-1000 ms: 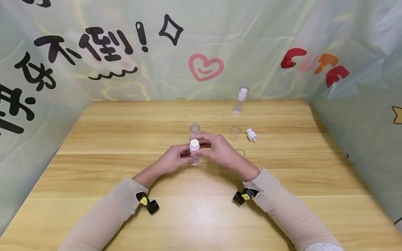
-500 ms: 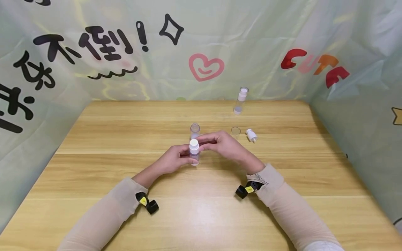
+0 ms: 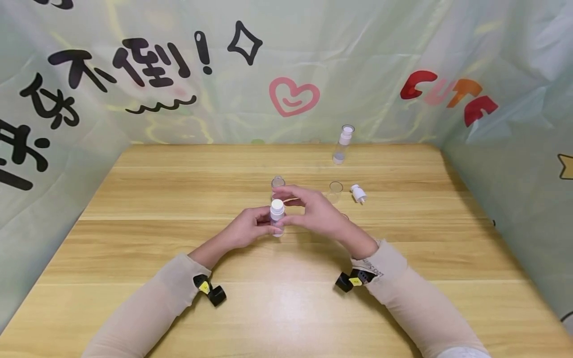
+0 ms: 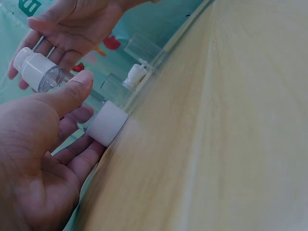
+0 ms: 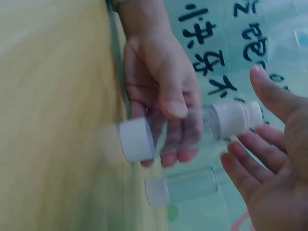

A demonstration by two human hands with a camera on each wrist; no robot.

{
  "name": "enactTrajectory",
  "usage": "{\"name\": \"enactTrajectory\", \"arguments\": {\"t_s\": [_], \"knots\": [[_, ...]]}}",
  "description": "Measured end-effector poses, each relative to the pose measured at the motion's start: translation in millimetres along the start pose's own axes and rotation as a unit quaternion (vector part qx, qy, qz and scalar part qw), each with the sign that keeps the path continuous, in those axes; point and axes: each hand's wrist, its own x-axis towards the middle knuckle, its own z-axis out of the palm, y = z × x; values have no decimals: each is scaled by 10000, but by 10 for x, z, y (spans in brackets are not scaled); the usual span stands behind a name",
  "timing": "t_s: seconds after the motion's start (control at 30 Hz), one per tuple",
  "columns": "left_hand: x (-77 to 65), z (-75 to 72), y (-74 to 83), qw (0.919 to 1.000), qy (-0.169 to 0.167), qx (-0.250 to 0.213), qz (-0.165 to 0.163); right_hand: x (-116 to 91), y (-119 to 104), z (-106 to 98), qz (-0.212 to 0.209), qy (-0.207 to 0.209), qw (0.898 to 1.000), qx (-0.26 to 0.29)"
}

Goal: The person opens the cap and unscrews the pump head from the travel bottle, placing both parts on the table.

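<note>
A small clear bottle with a white base and white pump top [image 3: 277, 207] stands upright between my hands. My left hand [image 3: 243, 228] holds its clear body, thumb on one side and fingers on the other, as the right wrist view shows. My right hand [image 3: 318, 213] is at the bottle's upper part. Its thumb is spread away from the white collar [image 5: 233, 120], and its fingers lie relaxed close beside it. In the left wrist view the white base [image 4: 108, 123] is right at the tabletop. A second clear bottle [image 3: 278, 182] stands just behind, partly hidden by my right fingers.
On the wooden table [image 3: 188, 179], a white pump head [image 3: 358, 193] lies to the right beside a clear cap [image 3: 335, 190]. Another clear rim [image 3: 344, 216] is mostly hidden behind my right wrist. A capped pump bottle [image 3: 342, 145] stands near the back edge, before a printed curtain [image 3: 358, 74].
My right hand's fingers draw back to the right from the pump top, then come forward around it again, spread wider. My left hand and the bottle stay in place.
</note>
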Motion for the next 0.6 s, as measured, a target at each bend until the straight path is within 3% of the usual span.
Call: {"name": "enactTrajectory", "arguments": {"t_s": [0.2, 0.6], "knots": [[-3, 3, 7, 10000, -15, 63, 29, -31, -71, 151, -208, 626, 9940, -877], [5, -3, -6, 9996, 78, 266, -14, -51, -80, 310, -48, 1211, 9815, -1485]]}}
